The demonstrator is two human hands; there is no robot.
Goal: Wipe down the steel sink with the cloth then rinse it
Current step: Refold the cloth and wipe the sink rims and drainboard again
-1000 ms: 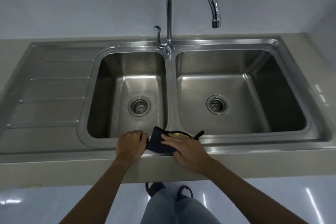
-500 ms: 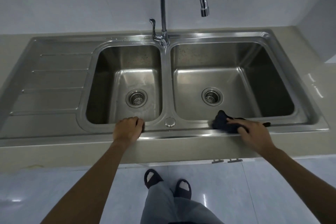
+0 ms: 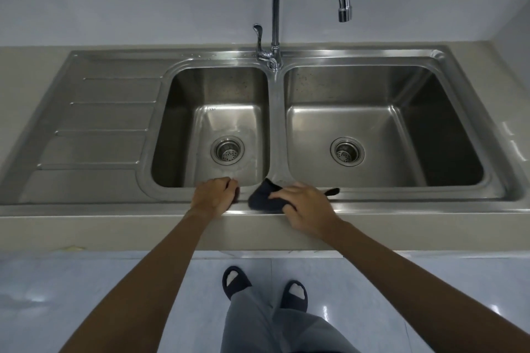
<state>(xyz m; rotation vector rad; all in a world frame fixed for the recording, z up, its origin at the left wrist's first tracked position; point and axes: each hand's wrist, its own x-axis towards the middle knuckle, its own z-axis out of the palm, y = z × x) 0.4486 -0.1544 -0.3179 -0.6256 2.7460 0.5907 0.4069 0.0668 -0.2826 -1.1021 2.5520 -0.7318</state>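
Observation:
A steel double sink [image 3: 407, 197] with a ribbed drainboard [image 3: 94, 123] at the left fills the counter. My right hand [image 3: 304, 209] holds a dark cloth [image 3: 262, 198] down on the front rim, just below the divider between the two basins. One corner of the cloth pokes out past the fingers, and a strip trails to the right of the hand. My left hand [image 3: 213, 196] grips the front edge of the left basin [image 3: 212, 123], its fingers curled over the rim. The right basin [image 3: 372, 123] holds nothing. No water runs from the tap [image 3: 344, 13].
The tall chrome tap has its lever [image 3: 257, 30] to the left of its base, behind the divider. Each basin has a strainer drain [image 3: 227, 150] [image 3: 347, 151]. A beige counter [image 3: 143, 229] frames the sink, with a tiled wall behind. My slippered feet [image 3: 236, 281] stand on a glossy floor.
My right hand slid the cloth along the front rim, out to the right basin's edge and back left to the divider. My left hand stayed gripping the left basin's rim.

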